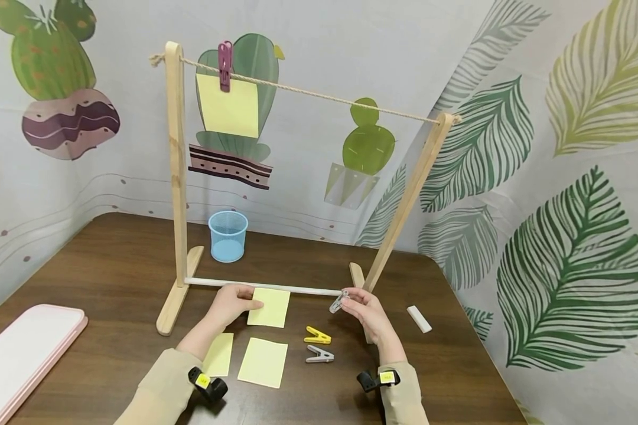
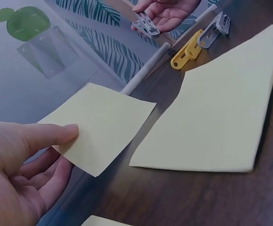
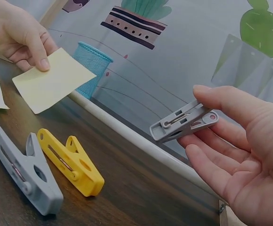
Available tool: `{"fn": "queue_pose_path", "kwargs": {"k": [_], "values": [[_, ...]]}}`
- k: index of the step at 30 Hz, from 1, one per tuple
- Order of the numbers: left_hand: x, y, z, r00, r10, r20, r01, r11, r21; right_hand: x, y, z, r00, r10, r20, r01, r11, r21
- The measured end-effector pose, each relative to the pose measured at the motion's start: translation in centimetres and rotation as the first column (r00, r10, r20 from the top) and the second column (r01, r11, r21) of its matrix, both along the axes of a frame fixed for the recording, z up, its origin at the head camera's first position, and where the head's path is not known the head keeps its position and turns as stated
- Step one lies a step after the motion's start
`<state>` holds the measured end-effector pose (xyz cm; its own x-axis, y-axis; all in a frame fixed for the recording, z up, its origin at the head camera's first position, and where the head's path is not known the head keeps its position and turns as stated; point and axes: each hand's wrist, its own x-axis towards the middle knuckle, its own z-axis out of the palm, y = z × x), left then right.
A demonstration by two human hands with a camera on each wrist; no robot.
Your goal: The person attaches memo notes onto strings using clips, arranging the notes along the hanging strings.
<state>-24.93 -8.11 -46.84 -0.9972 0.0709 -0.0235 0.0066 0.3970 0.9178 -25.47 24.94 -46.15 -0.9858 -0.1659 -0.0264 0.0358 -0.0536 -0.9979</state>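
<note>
My left hand (image 1: 233, 304) pinches a yellow sticky note (image 1: 269, 307) by its left edge, thumb on the near face, lifted off the table. A grey clothespin (image 3: 183, 123) is held between the thumb and fingers of my right hand (image 1: 368, 313). On the table between the forearms lie a yellow clothespin (image 1: 318, 336) and a second grey clothespin (image 1: 320, 355). Two more yellow notes lie there, one note (image 1: 263, 362) in full view and another note (image 1: 219, 355) partly covered by my left arm. A purple clothespin (image 1: 225, 66) clips a hanging note (image 1: 228, 109) to the rope (image 1: 308, 92).
A wooden frame with a left post (image 1: 176, 165) and a right post (image 1: 409, 200) carries the rope. A white bar (image 1: 266, 285) joins its feet. Behind it stands a blue mesh cup (image 1: 227, 237). A white block (image 1: 419, 319) lies right, a pink-edged white case (image 1: 29, 360) left.
</note>
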Motion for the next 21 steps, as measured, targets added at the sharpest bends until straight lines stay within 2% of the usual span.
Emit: {"fn": "queue_pose_path", "kwargs": {"k": [9, 21], "values": [[-0.1, -0.04, -0.15, 1.0, 0.011, -0.01, -0.011, 1.0, -0.019, -0.05, 0.07, -0.56, 1.0, 0.006, -0.009, -0.006, 1.0, 0.009], [0.11, -0.31, 0.39, 0.999, 0.036, 0.025, -0.037, 0.999, 0.04, -0.03, -0.69, -0.5, 0.999, 0.048, -0.018, -0.048, 0.999, 0.018]]}}
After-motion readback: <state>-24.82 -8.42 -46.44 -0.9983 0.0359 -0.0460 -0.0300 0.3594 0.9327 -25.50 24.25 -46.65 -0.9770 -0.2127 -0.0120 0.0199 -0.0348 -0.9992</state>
